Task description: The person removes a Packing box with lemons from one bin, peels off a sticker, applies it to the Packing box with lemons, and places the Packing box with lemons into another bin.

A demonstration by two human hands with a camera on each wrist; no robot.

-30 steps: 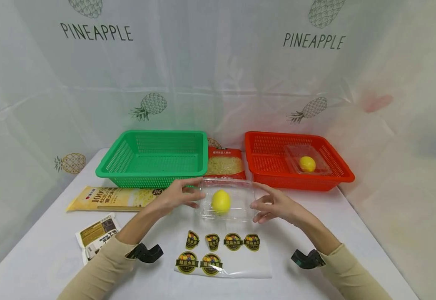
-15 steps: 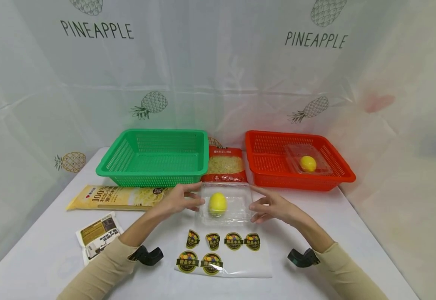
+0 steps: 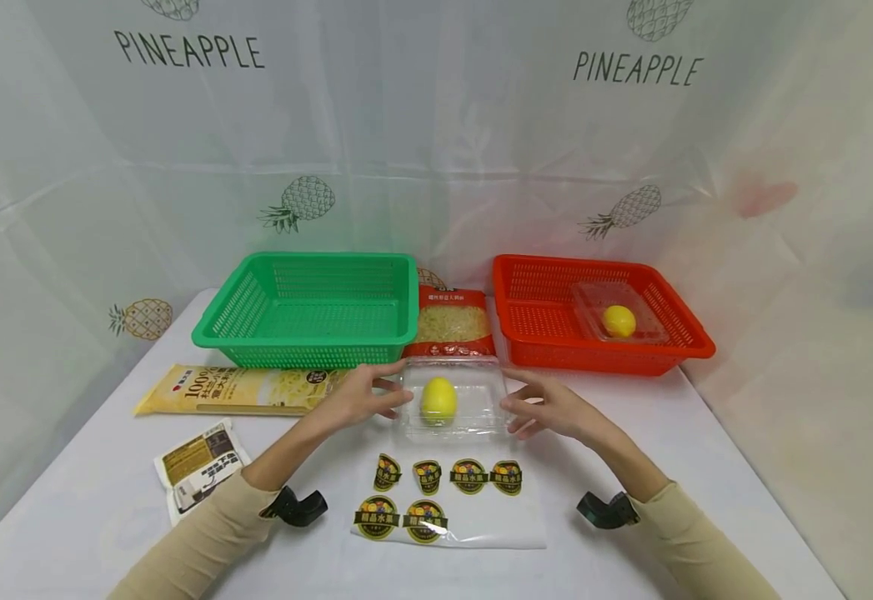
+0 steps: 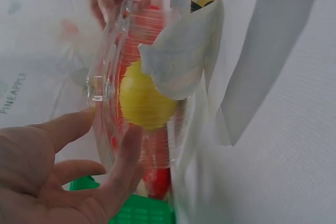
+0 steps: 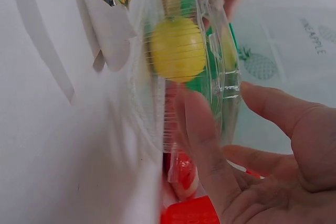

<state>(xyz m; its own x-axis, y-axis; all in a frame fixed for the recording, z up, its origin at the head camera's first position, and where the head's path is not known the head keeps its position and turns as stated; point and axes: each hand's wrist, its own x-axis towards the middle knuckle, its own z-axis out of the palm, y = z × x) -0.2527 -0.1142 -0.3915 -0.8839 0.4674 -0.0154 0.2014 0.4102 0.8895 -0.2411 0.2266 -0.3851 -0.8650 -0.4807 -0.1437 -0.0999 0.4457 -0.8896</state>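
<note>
Clear plastic box [image 3: 481, 402], with a yellow lemon [image 3: 439, 400] inside, lay directly between the two hands, its long axis running from left to right above the tabletop [image 3: 481, 575]; whether its base touched down could not be told. The left hand [image 3: 364, 396] grasped one short end and the right hand [image 3: 552, 408] the other, so neither was plainly nearer, though the lemon sat toward the left end. A sticker sheet [image 3: 492, 521] lay on the near side, a red packet [image 3: 451, 325] just beyond. Farther right, a red basket [image 3: 586, 358] held a second clear box [image 3: 601, 298] with another lemon [image 3: 619, 321] apparently inside; at left, a green basket [image 3: 331, 355] showed its slotted floor.
</note>
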